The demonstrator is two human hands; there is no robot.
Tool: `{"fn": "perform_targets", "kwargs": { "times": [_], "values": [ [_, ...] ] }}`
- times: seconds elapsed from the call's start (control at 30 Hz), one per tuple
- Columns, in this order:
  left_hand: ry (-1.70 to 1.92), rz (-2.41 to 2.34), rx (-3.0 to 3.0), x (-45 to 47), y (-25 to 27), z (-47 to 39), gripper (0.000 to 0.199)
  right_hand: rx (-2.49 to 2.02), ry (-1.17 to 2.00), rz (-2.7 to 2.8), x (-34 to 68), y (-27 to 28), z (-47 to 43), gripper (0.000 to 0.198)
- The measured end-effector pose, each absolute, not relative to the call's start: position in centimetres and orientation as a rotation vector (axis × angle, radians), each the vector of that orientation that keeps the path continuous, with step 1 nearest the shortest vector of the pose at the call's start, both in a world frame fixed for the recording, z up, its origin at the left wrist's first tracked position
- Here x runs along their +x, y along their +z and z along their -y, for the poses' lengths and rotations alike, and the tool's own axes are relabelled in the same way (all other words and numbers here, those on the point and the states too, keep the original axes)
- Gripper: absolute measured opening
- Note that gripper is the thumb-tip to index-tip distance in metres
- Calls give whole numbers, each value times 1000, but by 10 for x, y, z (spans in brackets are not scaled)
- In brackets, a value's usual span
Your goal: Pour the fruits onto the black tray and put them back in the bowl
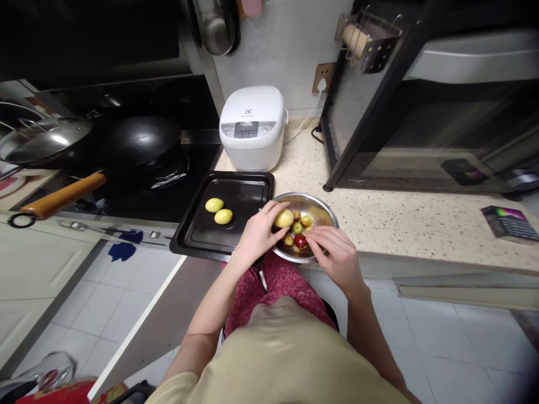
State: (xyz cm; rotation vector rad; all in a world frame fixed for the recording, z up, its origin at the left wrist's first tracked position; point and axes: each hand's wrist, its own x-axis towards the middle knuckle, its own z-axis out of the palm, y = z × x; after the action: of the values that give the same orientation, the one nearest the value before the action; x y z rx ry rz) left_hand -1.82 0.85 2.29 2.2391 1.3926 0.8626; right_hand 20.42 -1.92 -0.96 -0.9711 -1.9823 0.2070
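Observation:
A steel bowl [328,216] stands at the counter's front edge, with several small green, brown and red fruits that look like jujubes in it. My left hand [261,229] is closed around a pale yellow oval fruit [284,218] above the bowl's left side. Over the bowl's right side, my right hand [336,252] has its fingers pinched together, close to a dark red jujube [300,241]. What those fingertips hold is hidden. Left of the bowl, a black baking tray [202,241] bears two yellow lemon-like fruits [219,211].
A white rice cooker [252,129] sits behind the tray. The stove at left holds a wok [143,140] with a wooden handle [67,193] sticking out. A black-framed oven [421,123] stands at right, near a small dark box [510,223]. An open drawer or door [143,331] juts out below.

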Motion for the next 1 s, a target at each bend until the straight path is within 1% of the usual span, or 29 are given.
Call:
{"fn": "perform_targets", "kwargs": {
  "times": [0.1, 0.2, 0.6, 0.87, 1.0],
  "values": [
    [750, -1373, 2292, -13, 17, -20, 45, -984, 208, 1978, 207, -11, 20, 18],
    [736, -1318, 2316, -11, 13, -27, 42, -984, 205, 1986, 209, -13, 20, 17],
    [719, -1278, 2327, -13, 11, -24, 46, -961, 201, 1992, 207, -14, 18, 17],
    [812, -1328, 2345, -25, 14, -10, 50, -913, 179, 2002, 203, -13, 15, 18],
    [949, -1561, 2289, -54, 18, 4, 46, -896, 151, 2001, 202, -14, 14, 18]
  ]
}}
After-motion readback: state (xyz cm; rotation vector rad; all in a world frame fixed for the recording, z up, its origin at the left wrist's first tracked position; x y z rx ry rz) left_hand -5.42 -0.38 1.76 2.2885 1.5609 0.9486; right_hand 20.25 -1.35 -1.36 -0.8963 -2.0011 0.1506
